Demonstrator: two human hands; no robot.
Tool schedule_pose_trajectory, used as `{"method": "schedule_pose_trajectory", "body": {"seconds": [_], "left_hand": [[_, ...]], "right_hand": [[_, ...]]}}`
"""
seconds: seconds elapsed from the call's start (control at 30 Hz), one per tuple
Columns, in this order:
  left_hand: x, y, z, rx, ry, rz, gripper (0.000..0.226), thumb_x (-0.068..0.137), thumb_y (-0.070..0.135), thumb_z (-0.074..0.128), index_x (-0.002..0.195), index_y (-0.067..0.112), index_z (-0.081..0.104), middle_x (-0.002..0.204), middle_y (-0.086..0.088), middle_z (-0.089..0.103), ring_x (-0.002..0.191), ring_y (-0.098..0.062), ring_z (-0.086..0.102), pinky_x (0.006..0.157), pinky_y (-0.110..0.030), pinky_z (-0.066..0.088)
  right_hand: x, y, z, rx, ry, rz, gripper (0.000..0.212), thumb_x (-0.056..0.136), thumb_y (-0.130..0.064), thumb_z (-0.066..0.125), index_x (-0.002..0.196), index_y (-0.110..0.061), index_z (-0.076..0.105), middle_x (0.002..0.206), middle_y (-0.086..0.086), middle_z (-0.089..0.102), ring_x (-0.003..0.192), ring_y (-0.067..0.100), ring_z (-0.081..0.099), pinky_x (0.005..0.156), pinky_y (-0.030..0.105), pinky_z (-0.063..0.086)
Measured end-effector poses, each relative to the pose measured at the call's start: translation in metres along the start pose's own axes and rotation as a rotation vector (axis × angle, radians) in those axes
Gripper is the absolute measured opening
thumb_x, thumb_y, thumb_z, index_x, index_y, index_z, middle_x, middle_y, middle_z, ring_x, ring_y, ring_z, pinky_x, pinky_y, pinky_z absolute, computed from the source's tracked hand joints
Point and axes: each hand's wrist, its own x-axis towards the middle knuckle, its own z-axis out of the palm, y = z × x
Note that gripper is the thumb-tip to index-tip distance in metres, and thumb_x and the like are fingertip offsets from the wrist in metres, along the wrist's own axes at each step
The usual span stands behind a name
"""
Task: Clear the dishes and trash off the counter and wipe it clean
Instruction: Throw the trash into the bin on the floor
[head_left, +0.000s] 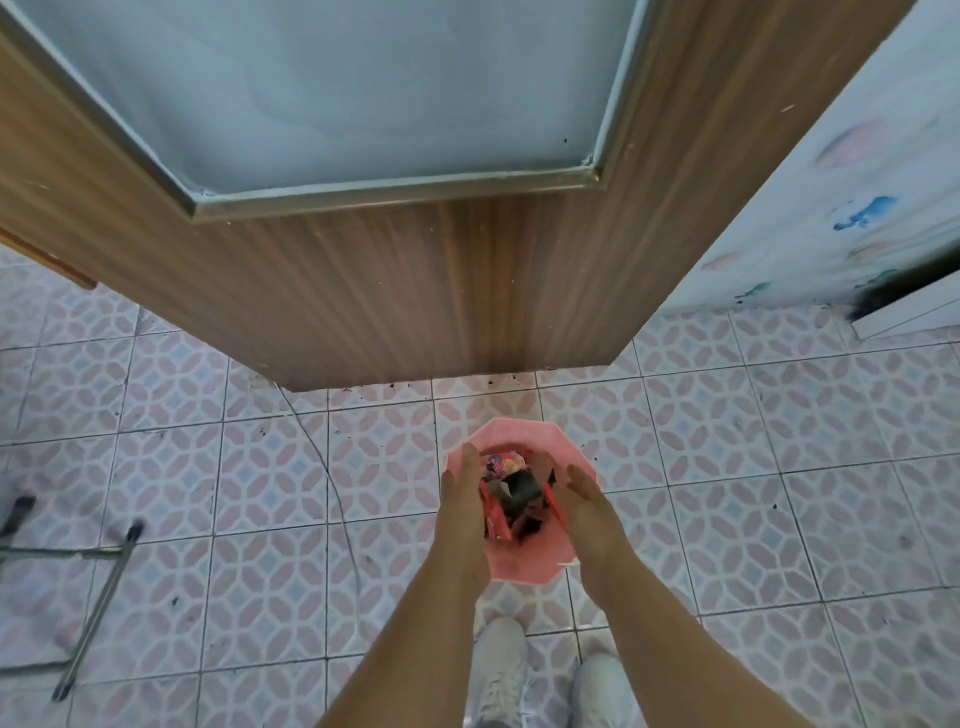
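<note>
Two grips spread over pink bin (519, 569), left hand (464, 486) at L rim, right hand (586, 501) R, floor (260, 467) open around

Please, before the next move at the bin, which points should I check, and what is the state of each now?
1. Pink trash bin stands upright on the tiled floor: ok.
2. Left hand over the bin, fingers straight, grip holds nothing: ok.
3. Right hand open and holds nothing: ok.
4. Trash lies inside the rim, none seen on the floor beside it: ok.
5. Room left in the bin: cannot tell.
6. Counter cleared and wiped: cannot tell, it is out of view.
</note>
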Motion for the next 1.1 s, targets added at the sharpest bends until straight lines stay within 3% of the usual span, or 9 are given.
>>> {"method": "schedule_pose_trajectory", "body": {"seconds": [0.17,0.27,0.43,0.5,0.6,0.67,0.87,0.97,1.1], "left_hand": [[-0.036,0.019,0.002,0.019,-0.008,-0.034,0.052,0.096,0.056,0.036,0.119,0.015,0.058,0.096,-0.002,0.065,0.086,-0.013,0.059,0.066,-0.029,0.044],[-0.069,0.031,0.006,0.059,0.024,-0.044,0.052,0.097,0.053,0.035,0.125,0.012,0.052,0.091,0.004,0.055,0.079,-0.011,0.051,0.081,-0.028,0.036],[-0.132,0.053,0.015,0.082,0.027,-0.065,0.057,0.099,0.047,0.036,0.14,0.007,0.04,0.139,-0.01,0.046,0.132,-0.025,0.038,0.095,-0.034,0.031],[-0.154,0.061,0.019,0.08,0.02,-0.065,0.053,0.099,0.046,0.036,0.135,0.008,0.044,0.127,-0.009,0.053,0.117,-0.025,0.049,0.089,-0.032,0.033],[-0.174,0.067,0.025,0.133,0.011,-0.046,0.045,0.098,0.05,0.036,0.1,0.007,0.052,0.083,-0.002,0.055,0.073,-0.017,0.052,0.065,-0.028,0.039],[-0.187,0.071,0.031,0.179,-0.002,-0.025,0.049,0.097,0.052,0.038,0.092,0.006,0.055,0.081,-0.006,0.056,0.074,-0.021,0.055,0.062,-0.032,0.042],[-0.23,0.082,0.064,0.302,0.002,0.026,0.057,0.092,0.062,0.039,0.108,0.008,0.051,0.097,-0.014,0.058,0.103,-0.032,0.054,0.091,-0.041,0.041],[-0.256,0.084,0.084,0.427,-0.017,0.156,0.073,0.093,0.061,0.034,0.141,0.007,0.038,0.141,-0.015,0.044,0.129,-0.035,0.041,0.107,-0.048,0.034],[-0.279,0.077,0.107,0.506,-0.146,0.181,0.083,0.088,0.07,0.033,0.149,0.014,0.027,0.154,-0.008,0.029,0.14,-0.03,0.03,0.115,-0.048,0.024]], "right_hand": [[-0.03,-0.025,-0.008,0.033,0.009,-0.003,0.019,0.098,0.0,0.04,0.094,-0.017,0.049,0.084,-0.006,0.053,0.074,0.003,0.048,0.059,0.009,0.042],[-0.05,-0.039,-0.013,0.006,0.033,-0.006,0.021,0.098,-0.003,0.039,0.088,-0.015,0.052,0.081,-0.008,0.053,0.075,0.002,0.049,0.057,0.01,0.044],[-0.082,-0.063,-0.025,-0.021,0.101,0.033,0.023,0.097,-0.019,0.039,0.083,-0.02,0.058,0.092,0.004,0.055,0.084,0.017,0.051,0.073,0.03,0.04],[-0.102,-0.076,-0.033,-0.019,0.112,0.039,0.025,0.098,-0.02,0.039,0.101,-0.007,0.061,0.103,0.011,0.057,0.104,0.027,0.055,0.087,0.038,0.041],[-0.132,-0.09,-0.044,0.015,0.138,0.022,0.037,0.098,-0.019,0.039,0.121,0.009,0.048,0.126,0.024,0.052,0.122,0.037,0.048,0.101,0.048,0.039],[-0.147,-0.098,-0.05,0.056,0.143,0.017,0.041,0.098,-0.02,0.04,0.125,0.011,0.043,0.131,0.026,0.048,0.125,0.039,0.044,0.104,0.05,0.036],[-0.197,-0.122,-0.073,0.252,0.156,-0.021,0.028,0.096,-0.026,0.046,0.116,-0.009,0.056,0.124,0.011,0.056,0.112,0.025,0.052,0.094,0.037,0.039],[-0.223,-0.133,-0.093,0.332,0.186,-0.08,0.029,0.097,-0.026,0.047,0.119,-0.008,0.055,0.124,0.012,0.056,0.116,0.025,0.051,0.098,0.038,0.038],[-0.25,-0.141,-0.12,0.397,0.264,-0.13,0.025,0.095,-0.024,0.047,0.111,-0.008,0.058,0.129,0.014,0.055,0.121,0.028,0.05,0.105,0.041,0.036]]}}
